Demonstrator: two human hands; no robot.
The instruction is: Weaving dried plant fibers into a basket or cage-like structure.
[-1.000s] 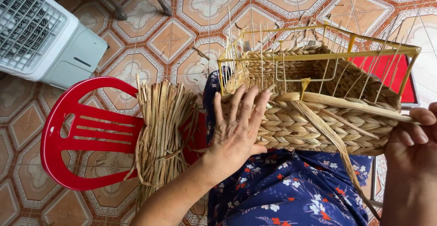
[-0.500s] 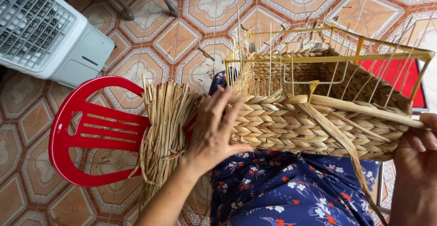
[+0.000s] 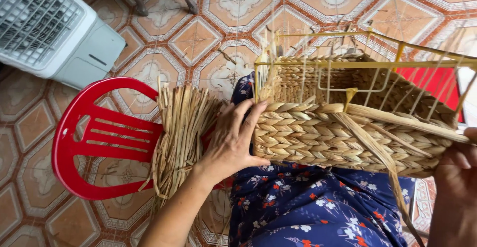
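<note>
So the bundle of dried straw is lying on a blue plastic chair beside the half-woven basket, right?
Not quite: the head view shows the chair is red, not blue. The bundle of dried straw does lie on it, beside the half-woven basket.

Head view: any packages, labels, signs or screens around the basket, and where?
None in view. Only the half-woven straw basket on its yellow wire frame, a straw bundle on a red plastic stool, and a white fan unit with a plain grille at top left.
</note>
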